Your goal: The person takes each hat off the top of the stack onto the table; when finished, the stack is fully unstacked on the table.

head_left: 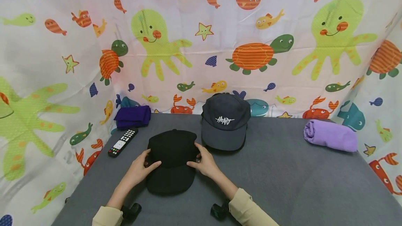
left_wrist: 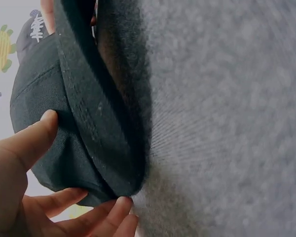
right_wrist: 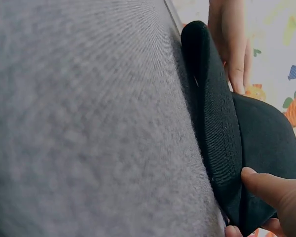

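Observation:
A plain black cap (head_left: 172,149) lies on the grey surface, its brim toward me. My left hand (head_left: 140,167) grips its left side, thumb on the front and fingers around the edge. On the opposite side my right hand (head_left: 205,162) holds it the same way. The left wrist view has the left thumb pressed on the crown of the cap (left_wrist: 44,98), with fingertips at the brim's corner. In the right wrist view, the right thumb rests by the seam between crown and brim (right_wrist: 219,143). Behind, to the right, sits a dark grey cap (head_left: 224,123) with white lettering.
A black remote control (head_left: 123,142) lies at the left, with a folded dark purple cloth (head_left: 133,117) behind it. A rolled lilac cloth (head_left: 330,135) is at the far right. A curtain with sea animals (head_left: 194,55) hangs along the back and sides of the table (head_left: 282,170).

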`<state>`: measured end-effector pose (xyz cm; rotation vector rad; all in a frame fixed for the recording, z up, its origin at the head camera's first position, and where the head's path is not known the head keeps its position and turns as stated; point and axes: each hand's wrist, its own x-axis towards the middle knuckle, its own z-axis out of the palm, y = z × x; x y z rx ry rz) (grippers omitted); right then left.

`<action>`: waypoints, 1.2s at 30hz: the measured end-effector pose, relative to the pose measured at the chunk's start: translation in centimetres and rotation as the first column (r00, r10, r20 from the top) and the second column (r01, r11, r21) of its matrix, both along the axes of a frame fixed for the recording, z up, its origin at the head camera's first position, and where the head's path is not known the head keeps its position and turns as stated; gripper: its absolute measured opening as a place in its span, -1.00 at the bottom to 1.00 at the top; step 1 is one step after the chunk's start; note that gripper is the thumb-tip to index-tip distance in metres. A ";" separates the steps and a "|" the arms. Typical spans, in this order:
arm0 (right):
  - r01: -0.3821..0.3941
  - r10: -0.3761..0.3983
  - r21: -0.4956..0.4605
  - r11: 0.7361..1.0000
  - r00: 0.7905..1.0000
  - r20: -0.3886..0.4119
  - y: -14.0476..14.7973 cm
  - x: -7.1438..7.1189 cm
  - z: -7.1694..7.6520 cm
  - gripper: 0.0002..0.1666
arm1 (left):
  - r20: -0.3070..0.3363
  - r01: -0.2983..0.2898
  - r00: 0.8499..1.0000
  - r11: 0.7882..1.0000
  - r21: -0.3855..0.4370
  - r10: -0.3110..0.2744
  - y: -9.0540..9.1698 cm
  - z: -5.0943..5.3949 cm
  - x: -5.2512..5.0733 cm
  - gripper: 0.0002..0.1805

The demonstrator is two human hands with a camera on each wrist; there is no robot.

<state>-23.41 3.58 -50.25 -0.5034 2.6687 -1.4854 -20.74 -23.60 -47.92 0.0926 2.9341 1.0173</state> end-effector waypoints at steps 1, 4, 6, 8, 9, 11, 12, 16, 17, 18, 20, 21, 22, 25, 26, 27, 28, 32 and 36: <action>-0.001 0.001 -0.007 1.000 1.000 -0.003 0.0 0.0 -0.1 -0.06 | 0.000 0.008 1.000 1.000 -0.001 -0.008 -0.1 0.0 0.1 -0.10; -0.030 0.030 -0.015 0.999 0.999 -0.018 0.3 0.4 -0.2 -0.05 | 0.011 0.053 0.999 0.999 -0.003 -0.053 -0.4 0.1 0.4 -0.08; -0.066 0.066 0.000 0.998 0.998 -0.024 0.5 0.8 -0.2 -0.03 | 0.027 0.092 0.995 0.996 0.005 -0.092 -0.6 0.0 0.6 -0.06; -0.109 0.110 0.025 0.994 0.994 -0.017 0.7 1.3 -0.1 0.01 | 0.042 0.129 0.991 0.992 0.018 -0.129 -0.8 -0.2 0.8 -0.03; -0.130 0.131 0.034 0.991 0.991 -0.007 0.8 1.6 0.0 0.04 | 0.045 0.145 0.988 0.989 0.027 -0.146 -0.9 -0.3 0.9 -0.01; -0.164 0.165 0.064 0.984 0.986 0.001 0.9 2.0 0.1 0.11 | 0.048 0.169 0.984 0.985 0.034 -0.170 -1.2 -0.6 1.1 0.02; -0.176 0.175 0.074 0.982 0.984 0.009 0.8 2.2 0.2 0.14 | 0.048 0.180 0.982 0.983 0.041 -0.182 -1.2 -0.6 1.2 0.03; -0.220 0.217 0.107 0.970 0.975 0.040 0.7 2.9 0.6 0.29 | 0.068 0.244 0.966 0.968 0.055 -0.248 -1.5 -0.9 1.8 0.14; -0.233 0.228 0.112 0.966 0.972 0.058 0.7 3.1 0.7 0.33 | 0.081 0.255 0.962 0.965 0.063 -0.260 -1.6 -0.9 2.0 0.17; -0.247 0.240 0.116 0.962 0.968 0.076 0.7 3.2 0.7 0.37 | 0.091 0.268 0.958 0.961 0.066 -0.274 -1.6 -0.9 2.1 0.20; -0.278 0.264 0.122 0.953 0.957 0.118 0.6 3.6 0.8 0.43 | 0.116 0.286 0.949 0.956 0.068 -0.293 -1.7 -1.0 2.4 0.26; -0.293 0.276 0.131 0.947 0.952 0.132 0.6 3.7 0.8 0.45 | 0.125 0.294 0.945 0.953 0.069 -0.301 -1.7 -0.9 2.6 0.28; -0.304 0.284 0.148 0.941 0.948 0.141 0.6 3.9 0.8 0.47 | 0.139 0.300 0.941 0.951 0.076 -0.308 -1.7 -0.9 2.6 0.30; -0.324 0.297 0.187 0.928 0.942 0.155 0.5 4.3 0.8 0.49 | 0.159 0.316 0.932 0.944 0.091 -0.327 -1.6 -0.8 2.8 0.35; -0.324 0.298 0.202 0.924 0.943 0.148 0.5 4.4 0.7 0.49 | 0.162 0.319 0.930 0.943 0.092 -0.331 -1.6 -0.8 2.8 0.36; -0.320 0.295 0.213 0.923 0.945 0.140 0.4 4.4 0.7 0.49 | 0.163 0.322 0.929 0.942 0.090 -0.333 -1.6 -0.8 2.8 0.37; -0.315 0.291 0.220 0.923 0.947 0.134 0.4 4.5 0.7 0.48 | 0.164 0.322 0.929 0.943 0.090 -0.333 -1.6 -0.8 2.8 0.37; -0.288 0.270 0.223 0.931 0.957 0.110 0.3 4.5 0.7 0.43 | 0.143 0.318 0.935 0.946 0.068 -0.325 -1.6 -1.0 2.7 0.37; -0.276 0.259 0.220 0.936 0.960 0.102 0.4 4.3 0.7 0.39 | 0.126 0.318 0.938 0.946 0.071 -0.324 -1.6 -1.1 2.4 0.35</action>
